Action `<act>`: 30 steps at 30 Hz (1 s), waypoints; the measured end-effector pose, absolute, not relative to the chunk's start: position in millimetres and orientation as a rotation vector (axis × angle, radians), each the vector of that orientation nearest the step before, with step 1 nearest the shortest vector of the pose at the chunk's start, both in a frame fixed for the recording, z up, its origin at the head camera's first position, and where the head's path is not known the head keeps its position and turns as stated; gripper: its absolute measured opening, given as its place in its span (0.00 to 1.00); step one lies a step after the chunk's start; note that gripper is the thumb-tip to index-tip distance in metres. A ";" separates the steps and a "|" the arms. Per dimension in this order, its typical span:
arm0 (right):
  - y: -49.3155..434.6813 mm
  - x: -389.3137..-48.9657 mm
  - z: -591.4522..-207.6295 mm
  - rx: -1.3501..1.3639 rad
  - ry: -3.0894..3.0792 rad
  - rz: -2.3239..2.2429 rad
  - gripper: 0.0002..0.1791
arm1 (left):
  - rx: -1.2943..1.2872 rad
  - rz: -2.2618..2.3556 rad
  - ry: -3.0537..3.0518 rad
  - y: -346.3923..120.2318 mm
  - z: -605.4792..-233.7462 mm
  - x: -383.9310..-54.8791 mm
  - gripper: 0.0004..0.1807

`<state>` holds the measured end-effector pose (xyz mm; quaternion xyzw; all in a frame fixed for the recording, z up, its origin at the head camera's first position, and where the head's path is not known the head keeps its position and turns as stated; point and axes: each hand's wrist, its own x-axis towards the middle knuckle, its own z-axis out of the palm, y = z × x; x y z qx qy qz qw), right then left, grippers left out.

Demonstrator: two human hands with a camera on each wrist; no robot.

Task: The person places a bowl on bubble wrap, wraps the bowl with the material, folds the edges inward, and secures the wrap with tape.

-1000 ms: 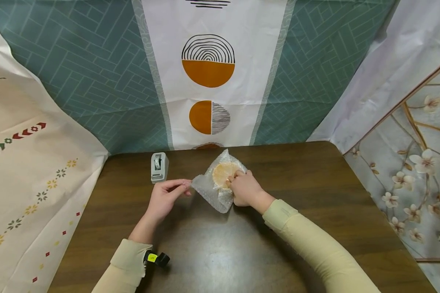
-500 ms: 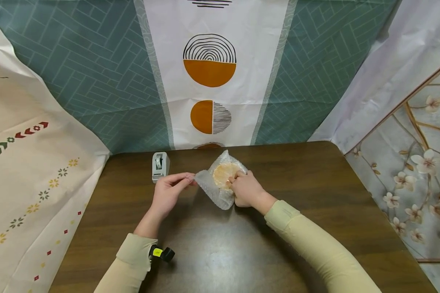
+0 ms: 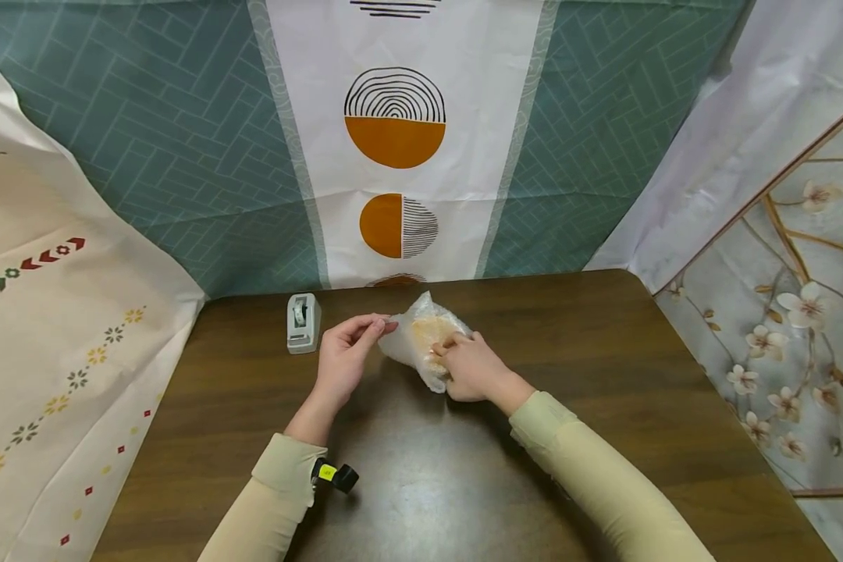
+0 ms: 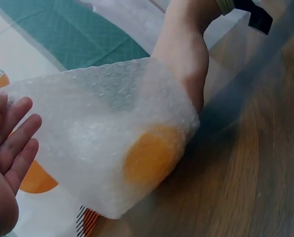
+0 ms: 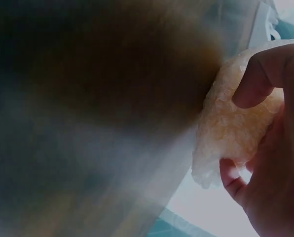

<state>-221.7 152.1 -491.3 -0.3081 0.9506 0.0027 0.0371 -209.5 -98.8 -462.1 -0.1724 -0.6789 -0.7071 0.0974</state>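
A sheet of clear bubble wrap (image 3: 402,347) is folded over a round orange-yellow object (image 3: 428,331), whose kind the wrap blurs. My left hand (image 3: 343,355) pinches a loose corner of the wrap between thumb and index finger; in the left wrist view its other fingers (image 4: 21,143) are spread. The flap stretches from there across to the bundle. On the bundle's right side, my right hand (image 3: 472,368) grips the wrapped object with curled fingers. In the right wrist view its thumb and fingers (image 5: 258,81) press into the bubble wrap (image 5: 231,123).
A white tape dispenser (image 3: 302,323) stands at the back left of the dark wooden table (image 3: 590,375), left of the left hand. A patterned cloth (image 3: 400,179) hangs behind the table's far edge. A wrist camera (image 3: 337,474) is strapped to the left sleeve.
My left hand has moved right and away from me, carrying the wrap's corner toward the bundle. The flap now covers more of the orange object. The right hand has kept its grip, almost in place.
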 end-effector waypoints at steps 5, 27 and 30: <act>155.5 -220.0 -494.8 -0.920 2.904 -0.125 0.31 | -0.551 -2.072 -2.008 -86.4 -467.2 -215.3 0.12; 154.9 -220.3 -494.0 -1.024 2.911 -0.129 0.14 | -0.455 -2.009 -2.182 -63.9 -497.5 -233.6 0.24; 156.7 -220.1 -496.4 -1.021 2.925 -0.157 0.02 | -0.465 -2.009 -2.198 -60.1 -501.6 -234.4 0.26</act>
